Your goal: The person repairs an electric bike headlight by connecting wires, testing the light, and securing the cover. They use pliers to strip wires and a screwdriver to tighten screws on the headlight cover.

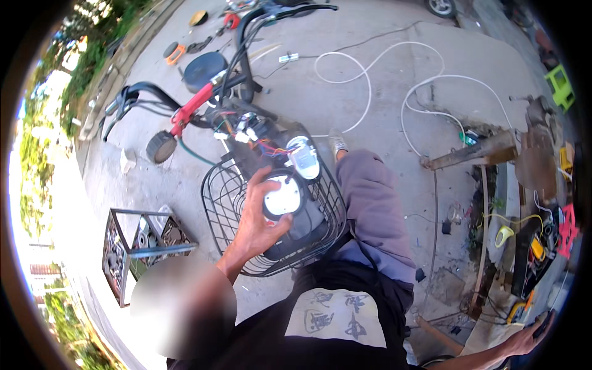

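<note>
My left hand (256, 213) is closed around a round part with a black rim and a white face (284, 195), over a black wire basket (217, 194) on the front of a two-wheeled vehicle. Beside that part lies a shiny silver and white rounded unit (304, 158). Loose coloured wires (271, 148) spread out behind it, below the handlebar (246, 37). My right hand (524, 341) reaches far out to the lower right, its fingers bent around something dark at the picture's rim that I cannot make out.
A metal-framed box of small parts (161, 251) stands on the ground at left. A white hose (370, 83) loops across the concrete. At right are a rusty metal beam (473, 153), a yellow-handled tool (504, 235), a pink stool (568, 227) and a green stool (560, 88).
</note>
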